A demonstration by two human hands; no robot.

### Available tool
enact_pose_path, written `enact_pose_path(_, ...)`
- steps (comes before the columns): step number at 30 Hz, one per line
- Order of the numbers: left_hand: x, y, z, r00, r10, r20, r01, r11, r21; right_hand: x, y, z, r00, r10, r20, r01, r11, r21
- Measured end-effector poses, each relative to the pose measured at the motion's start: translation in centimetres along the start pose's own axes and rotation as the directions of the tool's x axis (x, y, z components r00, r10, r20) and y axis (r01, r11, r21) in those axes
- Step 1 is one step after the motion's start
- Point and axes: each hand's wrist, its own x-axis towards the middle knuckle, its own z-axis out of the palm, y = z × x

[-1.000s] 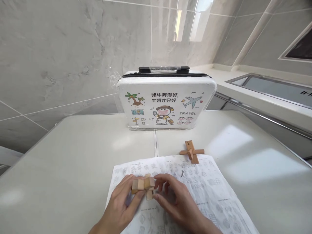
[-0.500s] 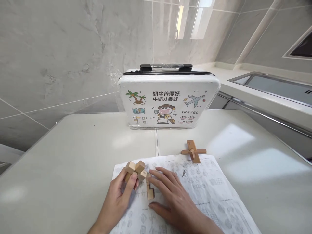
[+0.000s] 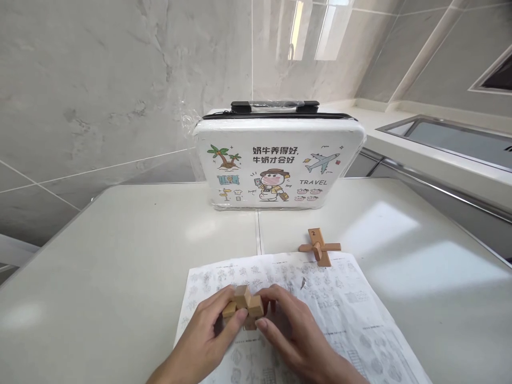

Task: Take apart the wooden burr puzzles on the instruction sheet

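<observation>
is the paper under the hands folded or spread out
Spread out: the paper lies open on the table, its printed drawings showing past the left hand and right hand.

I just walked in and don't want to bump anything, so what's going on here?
A person is handling a pale wooden block cluster over a printed sheet. The left hand holds it, thumb against the near side; the right hand is curled at its right, though its grip is unclear. A brown wooden cross lies at the sheet's far edge, and a white case stands behind.
</observation>
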Motion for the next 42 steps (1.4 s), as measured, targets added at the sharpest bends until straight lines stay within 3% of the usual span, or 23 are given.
enact_pose_path(5,0.1,0.4,0.0,0.997,0.071,0.005,-0.070,0.994,-0.078,0.0,-0.2,0.4,0.999,0.006,-0.039,-0.007,1.000,-0.012)
enact_pose_path(12,0.2,0.0,-0.2,0.997,0.060,-0.054,-0.069,0.983,-0.172,0.2,-1.1,0.4,0.997,0.060,-0.038,-0.059,0.998,0.011)
enact_pose_path(23,0.2,-0.2,-0.3,0.994,0.105,-0.023,-0.107,0.945,-0.308,0.0,-1.9,0.4,0.995,0.098,-0.025,-0.095,0.991,0.093)
enact_pose_path(27,0.4,-0.2,-0.3,0.994,0.110,0.007,-0.102,0.939,-0.329,-0.1,-1.9,0.3,0.999,0.006,-0.033,-0.007,1.000,-0.006)
enact_pose_path(30,0.3,-0.2,-0.3,0.990,0.143,-0.014,-0.140,0.938,-0.318,-0.2,-1.4,0.3,0.995,0.046,-0.084,-0.048,0.998,-0.029)
enact_pose_path(35,0.2,-0.3,-0.6,0.987,0.126,-0.096,-0.145,0.961,-0.236,0.3,-0.5,0.1,0.958,0.212,-0.196,-0.204,0.977,0.057)
enact_pose_path(38,0.3,-0.3,-0.8,0.975,0.065,-0.214,-0.073,0.997,-0.032,0.8,-0.4,-0.5,0.947,0.239,-0.212,-0.225,0.970,0.091)
enact_pose_path(42,0.7,-0.6,-0.6,0.948,0.073,-0.308,0.002,0.972,0.237,1.1,-0.5,-1.2,0.956,0.248,-0.159,-0.234,0.967,0.103)
